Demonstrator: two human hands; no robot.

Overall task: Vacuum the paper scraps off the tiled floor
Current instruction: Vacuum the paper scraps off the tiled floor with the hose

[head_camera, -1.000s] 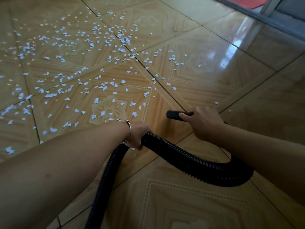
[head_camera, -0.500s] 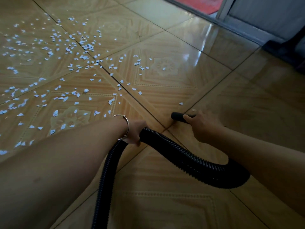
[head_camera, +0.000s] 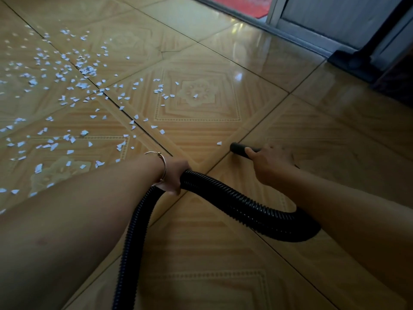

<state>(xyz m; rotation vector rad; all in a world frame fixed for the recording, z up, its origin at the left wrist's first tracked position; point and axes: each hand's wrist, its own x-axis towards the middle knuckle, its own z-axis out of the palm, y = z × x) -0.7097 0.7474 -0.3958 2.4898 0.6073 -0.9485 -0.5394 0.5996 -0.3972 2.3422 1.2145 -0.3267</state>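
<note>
**One head-worn view, pitched down over both arms**

A single wide-angle camera sits on the person's head and looks forward and steeply down at the tiled floor (head_camera: 201, 253). It is close. The forearms (head_camera: 78, 209) fill the lower corners, and the left hand (head_camera: 174, 175) and right hand (head_camera: 270, 164) sit near mid-frame. The hose (head_camera: 234, 202) they grip runs off the bottom edge. The paper scraps (head_camera: 85, 70) lie beyond and left of the hands. A door frame (head_camera: 312, 34) crosses the top edge, well beyond the right hand.
</note>
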